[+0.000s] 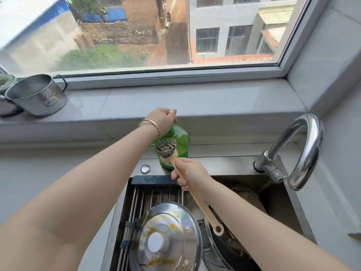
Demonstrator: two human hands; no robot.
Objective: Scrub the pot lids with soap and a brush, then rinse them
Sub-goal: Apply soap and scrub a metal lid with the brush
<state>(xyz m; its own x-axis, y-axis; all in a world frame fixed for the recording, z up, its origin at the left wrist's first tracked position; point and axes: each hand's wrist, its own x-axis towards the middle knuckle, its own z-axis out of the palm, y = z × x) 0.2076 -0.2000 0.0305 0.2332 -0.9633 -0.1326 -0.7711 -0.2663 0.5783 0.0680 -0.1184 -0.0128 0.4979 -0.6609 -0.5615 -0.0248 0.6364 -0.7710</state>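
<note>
The soap bottle [180, 141] on the counter is gripped at its top by the left hand [164, 119], the brush [166, 148] is clasped head-up beside it in the right hand [190, 173], and the soiled pot lid [172, 227] lies below both hands in the sink [289, 208].

The left hand [163, 119] sat curled over the top of the green bottle [181, 141], so its cap or pump was hidden, and the head of the brush [166, 146] blocked part of the bottle's front. The right hand [190, 173] covered a stretch of the brush handle. The soiled lid [166, 237] ran off the bottom edge. Beside it, a round steel piece [224, 247] lay under the right forearm, possibly a second lid, hard to call. A brownish shape [245, 194] at the back of the sink [283, 202] was too dim to name. The label [51, 99] on the steel pot [37, 94] was too small to read, and the dark vessel [7, 109] beside it was cut by the left edge.
</note>
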